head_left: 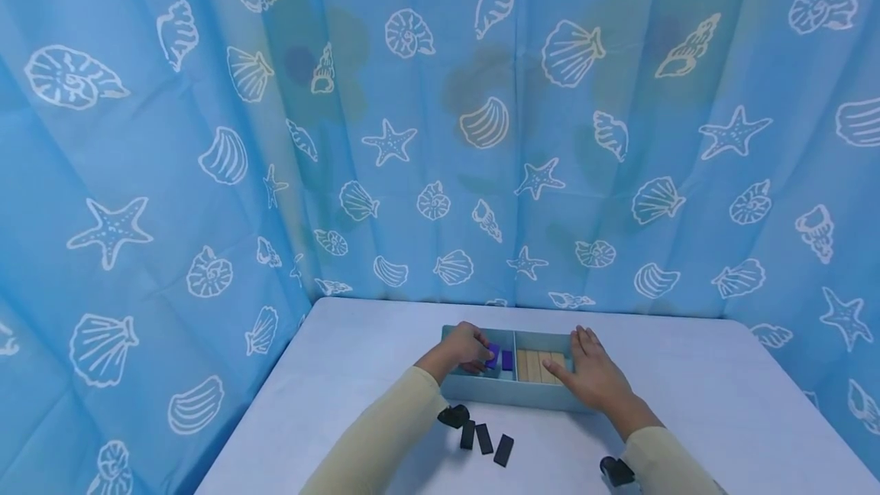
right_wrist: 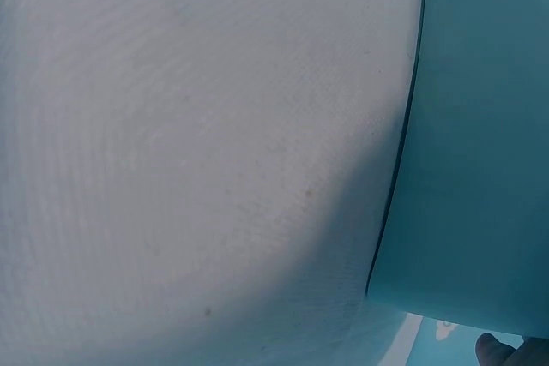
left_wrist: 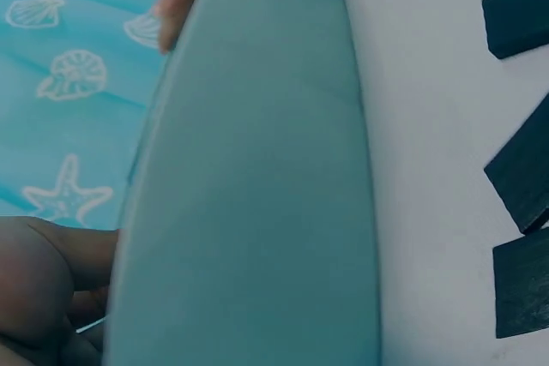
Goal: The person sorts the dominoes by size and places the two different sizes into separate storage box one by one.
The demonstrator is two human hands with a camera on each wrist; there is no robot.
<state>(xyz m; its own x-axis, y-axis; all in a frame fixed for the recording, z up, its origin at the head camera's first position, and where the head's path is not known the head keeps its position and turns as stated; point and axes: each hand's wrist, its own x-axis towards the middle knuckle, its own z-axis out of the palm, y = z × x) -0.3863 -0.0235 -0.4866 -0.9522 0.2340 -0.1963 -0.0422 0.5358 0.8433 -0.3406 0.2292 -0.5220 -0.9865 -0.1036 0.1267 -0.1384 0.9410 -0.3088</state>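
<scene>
A pale blue-grey box [head_left: 516, 394] with a divider stands on the table. My left hand [head_left: 464, 345] reaches into its left compartment and pinches a purple block [head_left: 493, 356] between thumb and fingers. Right beside that one, a second purple block [head_left: 507, 360] sits against the divider. Light wooden blocks [head_left: 532, 365] lie side by side in the right compartment. My right hand [head_left: 596, 374] rests at the box's right end, fingers straight, its thumb reaching over the wooden blocks. In the left wrist view the box wall [left_wrist: 249, 169] hides most of the left hand [left_wrist: 39, 280].
Three black blocks, one near the left sleeve [head_left: 467, 435], another in the middle [head_left: 484, 438] and a third to the right [head_left: 504, 450], lie on the white table [head_left: 330, 403] in front of the box. A blue shell-patterned curtain [head_left: 426, 235] hangs behind the table.
</scene>
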